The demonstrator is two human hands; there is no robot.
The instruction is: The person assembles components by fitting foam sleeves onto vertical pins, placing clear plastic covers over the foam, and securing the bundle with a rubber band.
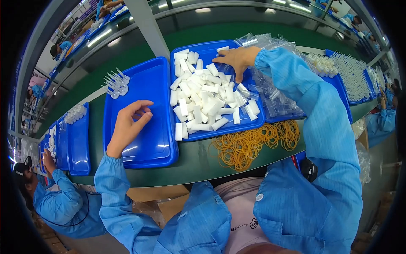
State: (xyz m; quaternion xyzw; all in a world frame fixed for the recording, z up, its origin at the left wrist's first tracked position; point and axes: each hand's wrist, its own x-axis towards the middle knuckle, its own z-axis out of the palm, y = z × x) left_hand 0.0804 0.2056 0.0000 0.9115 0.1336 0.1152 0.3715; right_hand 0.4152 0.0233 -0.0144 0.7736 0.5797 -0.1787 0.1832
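Observation:
My right hand reaches over the far right corner of a blue tray with its fingers spread. This tray holds a heap of white oblong blocks. One white block lies by the fingers of that hand; I cannot tell whether they touch. My left hand hovers over a second blue tray, its fingers loosely curled, thumb and forefinger apart, nothing visible between them. In that tray's far left corner stands a cluster of thin white pointed pieces.
Clear plastic sleeves fill a tray at the right. Yellow rubber bands lie in a pile on the green table. Further right are trays of thin white pieces. A co-worker sits at the left beside more blue trays.

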